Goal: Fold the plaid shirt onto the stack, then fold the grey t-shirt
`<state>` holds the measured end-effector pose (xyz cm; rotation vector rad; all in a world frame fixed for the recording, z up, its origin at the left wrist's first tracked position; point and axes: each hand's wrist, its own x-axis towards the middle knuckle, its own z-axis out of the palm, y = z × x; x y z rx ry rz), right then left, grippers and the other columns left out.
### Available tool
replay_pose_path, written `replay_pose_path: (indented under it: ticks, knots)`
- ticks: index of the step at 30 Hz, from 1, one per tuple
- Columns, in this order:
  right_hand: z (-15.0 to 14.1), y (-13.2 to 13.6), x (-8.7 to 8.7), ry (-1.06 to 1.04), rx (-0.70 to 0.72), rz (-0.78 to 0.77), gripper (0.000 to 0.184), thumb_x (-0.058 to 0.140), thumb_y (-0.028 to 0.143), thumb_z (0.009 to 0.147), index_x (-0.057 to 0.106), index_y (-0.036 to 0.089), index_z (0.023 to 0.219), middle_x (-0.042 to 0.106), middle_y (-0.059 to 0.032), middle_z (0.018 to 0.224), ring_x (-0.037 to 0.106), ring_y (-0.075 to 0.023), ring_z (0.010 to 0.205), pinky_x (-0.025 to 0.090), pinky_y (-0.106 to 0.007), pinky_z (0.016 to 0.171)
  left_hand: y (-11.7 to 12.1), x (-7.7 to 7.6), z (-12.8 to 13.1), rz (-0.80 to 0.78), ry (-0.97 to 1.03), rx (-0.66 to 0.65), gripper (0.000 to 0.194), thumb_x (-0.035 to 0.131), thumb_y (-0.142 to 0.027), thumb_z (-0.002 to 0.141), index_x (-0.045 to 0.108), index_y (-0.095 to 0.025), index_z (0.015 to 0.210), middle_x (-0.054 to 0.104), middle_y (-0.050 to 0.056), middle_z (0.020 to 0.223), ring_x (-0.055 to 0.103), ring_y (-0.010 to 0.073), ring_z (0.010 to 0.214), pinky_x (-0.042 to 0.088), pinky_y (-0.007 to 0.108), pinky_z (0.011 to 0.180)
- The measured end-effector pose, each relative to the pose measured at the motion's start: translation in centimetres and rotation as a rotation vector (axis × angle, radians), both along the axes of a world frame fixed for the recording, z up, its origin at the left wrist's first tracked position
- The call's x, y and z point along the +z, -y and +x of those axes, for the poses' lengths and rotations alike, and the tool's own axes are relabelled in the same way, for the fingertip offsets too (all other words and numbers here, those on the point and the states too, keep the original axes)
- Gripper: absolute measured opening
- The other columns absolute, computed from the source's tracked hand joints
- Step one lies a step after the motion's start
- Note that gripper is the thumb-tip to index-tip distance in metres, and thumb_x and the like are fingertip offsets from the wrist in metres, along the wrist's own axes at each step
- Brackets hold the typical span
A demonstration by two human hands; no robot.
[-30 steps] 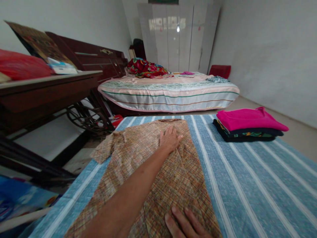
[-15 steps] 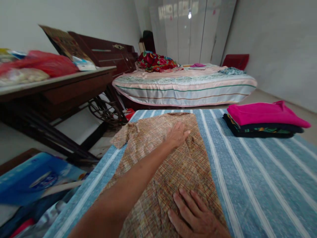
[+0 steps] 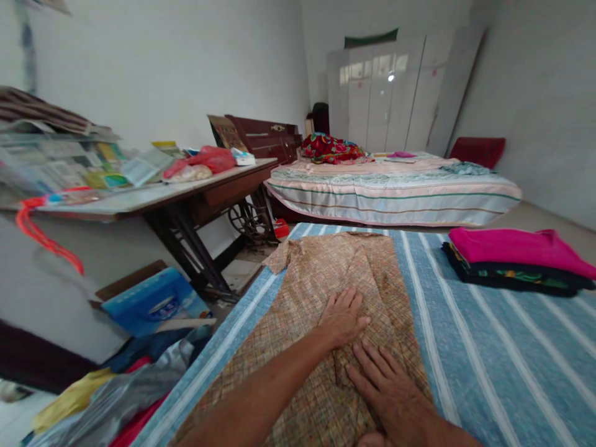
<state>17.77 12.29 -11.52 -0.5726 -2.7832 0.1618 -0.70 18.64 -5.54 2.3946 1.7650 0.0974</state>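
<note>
A brown checked shirt [image 3: 307, 298] lies spread on a blue bedsheet with white stripes [image 3: 488, 354], its short sleeve sticking out at the far left. My left hand [image 3: 343, 315] rests flat on the middle of the shirt, fingers stretched away from me. Just nearer and to the right, my right hand [image 3: 391, 385] lies palm down on the cloth with its fingers spread. The two hands are close together, and neither grips anything. Creases run through the fabric around them. The shirt's near end passes under my left forearm and out of view.
Folded clothes [image 3: 516, 261], bright pink on top, sit at the right. Loose clothes [image 3: 139, 379] and a blue box [image 3: 158, 304] are at the lower left. A cluttered sewing-machine table [image 3: 223, 189] stands along the left wall. Another bed [image 3: 395, 192] is beyond, before a wardrobe [image 3: 382, 99].
My left hand has slid back along the shirt toward me. My right hand has shifted slightly forward, so the hands are closer. The view has swung left and up.
</note>
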Motion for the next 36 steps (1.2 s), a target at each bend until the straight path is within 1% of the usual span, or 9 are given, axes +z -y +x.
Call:
replay_pose_path:
  ticks: [3, 8, 15, 18, 21, 24, 27, 31, 36]
  knots:
    - [0.0, 0.3, 1.5, 0.044, 0.005, -0.094, 0.092, 0.046, 0.075, 0.078, 0.019, 0.022, 0.148, 0.014, -0.0176, 0.150, 0.015, -0.0410, 0.136, 0.027, -0.062, 0.103, 0.9, 0.3, 0.2, 0.075, -0.004, -0.003, 0.059, 0.031, -0.049, 0.094, 0.034, -0.013, 0.141, 0.024, 0.014, 0.152, 0.018, 0.0269, 0.140, 0.018, 0.051, 0.112]
    - [0.0, 1.0, 3.7, 0.056, -0.019, -0.171, 0.088, 0.045, 0.070, 0.082, 0.014, 0.022, 0.149, 0.003, -0.0154, 0.151, 0.007, -0.0372, 0.137, 0.019, -0.060, 0.107, 3.9, 0.1, -0.6, 0.156, 0.001, 0.024, 0.056, 0.030, -0.046, 0.095, 0.037, -0.014, 0.140, 0.030, 0.012, 0.150, 0.021, 0.0239, 0.140, 0.019, 0.045, 0.113]
    - [-0.3, 1.2, 4.7, 0.118, -0.011, -0.201, 0.087, 0.043, 0.069, 0.084, 0.008, 0.022, 0.149, 0.001, -0.0152, 0.151, 0.004, -0.0347, 0.138, 0.015, -0.059, 0.109, 4.9, -1.4, -2.0, 0.113, -0.008, 0.059, 0.056, 0.026, -0.045, 0.095, 0.032, -0.017, 0.143, 0.030, 0.011, 0.150, 0.023, 0.0252, 0.139, 0.023, 0.050, 0.110]
    - [-0.2, 1.2, 5.0, 0.101, -0.025, -0.165, 0.087, 0.046, 0.069, 0.083, 0.012, 0.023, 0.149, 0.005, -0.0149, 0.151, 0.007, -0.0347, 0.138, 0.019, -0.058, 0.108, 5.1, -0.5, -2.0, 0.124, 0.004, 0.062, 0.052, 0.030, -0.039, 0.095, 0.035, -0.016, 0.141, 0.031, 0.011, 0.150, 0.022, 0.0250, 0.139, 0.024, 0.051, 0.110]
    - [0.0, 1.7, 4.9, 0.042, -0.051, -0.076, 0.084, 0.048, 0.067, 0.083, 0.017, 0.024, 0.148, 0.010, -0.0135, 0.152, 0.013, -0.0336, 0.138, 0.023, -0.057, 0.107, 6.4, 1.2, -1.9, 0.151, 0.033, 0.077, 0.049, 0.032, -0.036, 0.094, 0.041, -0.014, 0.137, 0.032, 0.013, 0.149, 0.024, 0.0250, 0.139, 0.024, 0.050, 0.110]
    - [0.4, 2.9, 3.8, -0.045, -0.097, 0.046, 0.077, 0.048, 0.062, 0.086, 0.021, 0.023, 0.147, 0.019, -0.0134, 0.151, 0.021, -0.0314, 0.137, 0.030, -0.053, 0.106, 8.8, 2.8, -2.1, 0.122, 0.039, 0.070, 0.048, 0.038, -0.033, 0.091, 0.043, -0.013, 0.135, 0.034, 0.013, 0.148, 0.027, 0.0247, 0.138, 0.023, 0.049, 0.111]
    - [1.2, 4.3, 2.2, -0.148, -0.125, 0.178, 0.072, 0.049, 0.059, 0.087, 0.029, 0.020, 0.145, 0.029, -0.0138, 0.147, 0.029, -0.0310, 0.134, 0.037, -0.050, 0.103, 12.2, 3.3, -3.1, 0.090, 0.027, 0.077, 0.048, 0.045, -0.029, 0.086, 0.045, -0.016, 0.133, 0.034, 0.011, 0.148, 0.027, 0.0243, 0.138, 0.024, 0.048, 0.112]
    - [2.7, 5.8, 1.3, -0.211, -0.219, 0.269, 0.057, 0.052, 0.049, 0.089, 0.044, 0.018, 0.136, 0.040, -0.0134, 0.142, 0.040, -0.0295, 0.128, 0.045, -0.045, 0.098, 17.3, 2.0, -5.8, 0.104, 0.000, 0.066, 0.047, 0.048, -0.028, 0.084, 0.049, -0.019, 0.130, 0.034, 0.010, 0.148, 0.029, 0.0265, 0.136, 0.029, 0.049, 0.109]
    - [4.7, 6.7, 1.7, -0.266, -0.390, 0.303, 0.042, 0.050, 0.042, 0.091, 0.056, 0.015, 0.123, 0.051, -0.0138, 0.132, 0.050, -0.0286, 0.120, 0.052, -0.043, 0.091, 22.3, -0.3, -9.7, 0.332, -0.030, 0.093, 0.044, 0.050, -0.028, 0.083, 0.051, -0.024, 0.128, 0.041, 0.007, 0.144, 0.041, 0.0254, 0.130, 0.042, 0.043, 0.102]
